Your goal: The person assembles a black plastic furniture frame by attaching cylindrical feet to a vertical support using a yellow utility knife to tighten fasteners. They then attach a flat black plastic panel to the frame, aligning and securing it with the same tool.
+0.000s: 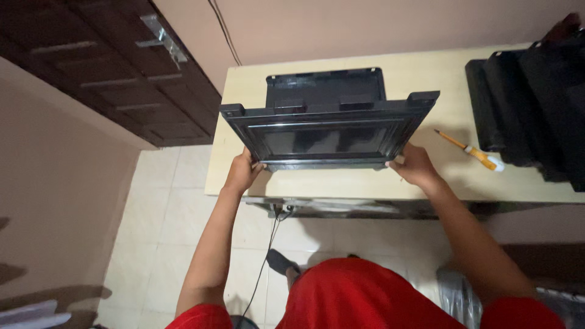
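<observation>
Two hands on this one: left hand [244, 172] and right hand [415, 166] each clamp a lower corner of the black frame [329, 131], tilted up over the table [420, 73]. I'd keep it level, clear of the screwdriver [468, 150].

A big black frame [329, 131] with a dark shiny window in the middle is held up over the edge of a pale wooden table [420, 70]. It tilts, near edge low, far edge high. Behind it sits another black flat part [326, 85] on the table.
</observation>
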